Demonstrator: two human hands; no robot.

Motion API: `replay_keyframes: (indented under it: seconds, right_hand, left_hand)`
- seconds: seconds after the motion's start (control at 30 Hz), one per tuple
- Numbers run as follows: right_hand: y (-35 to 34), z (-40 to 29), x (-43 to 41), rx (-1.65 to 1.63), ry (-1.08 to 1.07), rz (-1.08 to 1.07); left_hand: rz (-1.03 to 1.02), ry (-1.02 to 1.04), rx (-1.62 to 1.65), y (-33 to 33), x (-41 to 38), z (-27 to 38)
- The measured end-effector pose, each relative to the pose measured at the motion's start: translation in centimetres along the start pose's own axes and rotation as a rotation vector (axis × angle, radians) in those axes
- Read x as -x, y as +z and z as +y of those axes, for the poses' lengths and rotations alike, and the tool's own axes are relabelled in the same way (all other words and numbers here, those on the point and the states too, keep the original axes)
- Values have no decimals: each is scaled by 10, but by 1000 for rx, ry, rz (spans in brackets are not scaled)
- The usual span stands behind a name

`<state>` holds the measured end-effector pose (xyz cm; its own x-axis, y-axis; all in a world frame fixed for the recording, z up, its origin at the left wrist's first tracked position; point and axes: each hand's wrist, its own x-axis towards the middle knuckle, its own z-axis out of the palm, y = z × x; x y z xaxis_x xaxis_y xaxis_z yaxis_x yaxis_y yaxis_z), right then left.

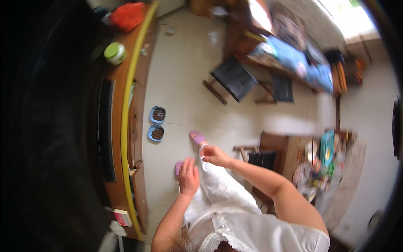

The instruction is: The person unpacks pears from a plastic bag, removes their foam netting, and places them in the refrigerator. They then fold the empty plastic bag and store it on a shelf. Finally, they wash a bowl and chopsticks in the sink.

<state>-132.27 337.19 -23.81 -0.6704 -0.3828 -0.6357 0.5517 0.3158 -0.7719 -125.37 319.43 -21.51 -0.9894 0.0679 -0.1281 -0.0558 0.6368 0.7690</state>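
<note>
My left hand (188, 178) is held in front of my white trousers (225, 186), fingers extended and nothing in it. To its right, my right hand (214, 155) hangs above the trouser leg with its fingers curled; whether anything small is between them cannot be told. The two hands are apart. Below them show my feet in pink slippers (197, 137) on the pale tiled floor (179, 94). Two blue bowls stand side by side on the floor beyond my left hand, an upper one (151, 115) and a lower one (150, 134), both holding brown pellets.
Along the left runs a wooden cabinet with a yellow edge (126, 126), bearing a green-lidded jar (115, 53) and a red plastic bag (127, 15). A black-topped stool (234, 78) stands ahead. At right is a cluttered wooden table (291, 151); blue fabric (289, 56) lies on a bench.
</note>
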Motion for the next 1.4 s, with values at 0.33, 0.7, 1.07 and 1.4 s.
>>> replay_keyframes:
  seconds: [0.33, 0.7, 1.07, 1.4]
  right_hand:
    - [121, -53, 199, -1144, -116, -235]
    - [175, 48, 449, -1302, -566, 428]
    - [360, 238, 626, -1499, -315, 1256]
    - [470, 289, 709, -1673, -234, 1875]
  left_hand:
    - [-124, 858, -88, -93, 62, 126]
    - [-985, 1108, -666, -34, 122, 155]
    - [-1553, 1366, -825, 112, 340, 231]
    - [-1942, 1710, -875, 230, 546, 274]
